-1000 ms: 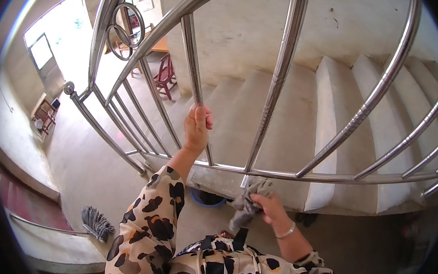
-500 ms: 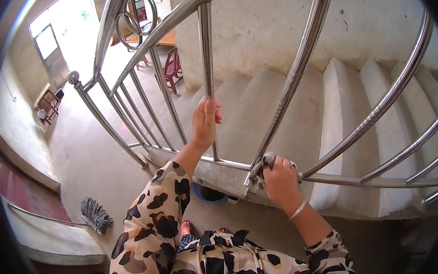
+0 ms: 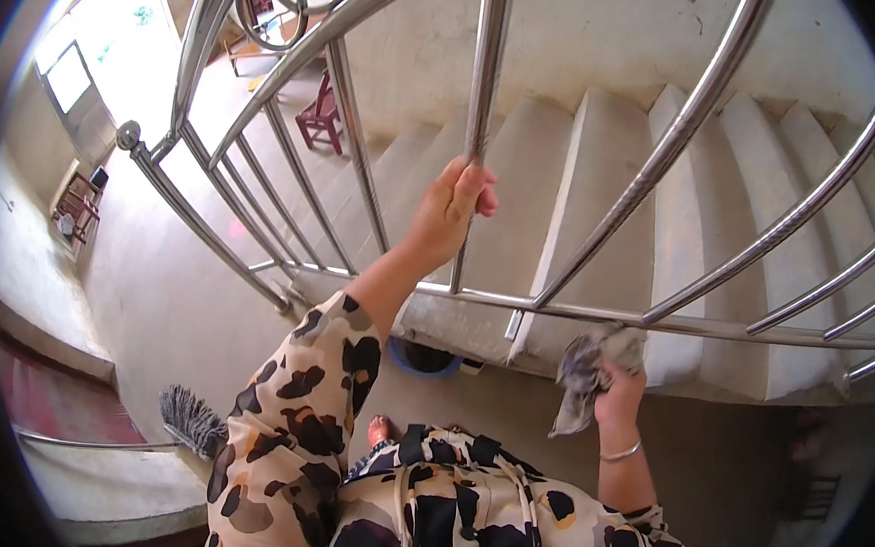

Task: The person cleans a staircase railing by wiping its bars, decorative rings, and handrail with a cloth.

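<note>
My left hand point(image 3: 454, 206) is closed around an upright metal bar point(image 3: 485, 86) of the stair railing. Lower and to the right, my right hand point(image 3: 621, 393) grips a crumpled grey cloth point(image 3: 582, 375), part of which hangs down on the left. The cloth's top lies at the railing's bottom rail point(image 3: 695, 327); whether it touches the rail is hard to tell. A bracelet circles my right wrist.
Concrete steps point(image 3: 601, 213) rise to the right behind the railing. A blue basin point(image 3: 424, 361) sits on the floor below the stair edge. At lower left is a grey mop head point(image 3: 192, 421). A red chair point(image 3: 320, 116) stands beyond the railing.
My right hand and the cloth have moved right along the bottom rail and slightly down. My left hand has shifted right and up in view, still on a bar. The view has turned somewhat.
</note>
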`<state>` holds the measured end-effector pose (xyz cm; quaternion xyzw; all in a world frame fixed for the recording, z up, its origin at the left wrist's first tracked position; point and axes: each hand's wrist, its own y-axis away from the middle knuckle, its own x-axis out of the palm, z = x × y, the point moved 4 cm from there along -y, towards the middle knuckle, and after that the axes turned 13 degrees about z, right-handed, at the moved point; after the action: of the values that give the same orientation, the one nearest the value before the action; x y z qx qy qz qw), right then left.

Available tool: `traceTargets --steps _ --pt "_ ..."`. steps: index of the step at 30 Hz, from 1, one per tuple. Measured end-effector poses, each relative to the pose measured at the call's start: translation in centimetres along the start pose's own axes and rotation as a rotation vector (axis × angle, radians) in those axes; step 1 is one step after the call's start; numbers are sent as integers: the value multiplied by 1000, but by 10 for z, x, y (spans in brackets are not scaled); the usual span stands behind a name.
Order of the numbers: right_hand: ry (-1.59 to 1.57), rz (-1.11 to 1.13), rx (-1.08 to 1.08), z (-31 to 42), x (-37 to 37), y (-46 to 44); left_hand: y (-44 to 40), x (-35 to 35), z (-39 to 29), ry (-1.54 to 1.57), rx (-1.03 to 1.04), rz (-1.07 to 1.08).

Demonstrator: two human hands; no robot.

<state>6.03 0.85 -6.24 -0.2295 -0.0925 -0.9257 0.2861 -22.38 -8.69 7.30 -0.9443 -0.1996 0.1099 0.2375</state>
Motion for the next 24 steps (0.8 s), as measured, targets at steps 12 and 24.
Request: traceTargets --steps 12,24 --pt "-696 276 702 -188 130 -44 -2 -4 10 -71 -94 35" --pt "-555 94 262 -90 28 -81 378 -102 103 -37 -1235 -356"
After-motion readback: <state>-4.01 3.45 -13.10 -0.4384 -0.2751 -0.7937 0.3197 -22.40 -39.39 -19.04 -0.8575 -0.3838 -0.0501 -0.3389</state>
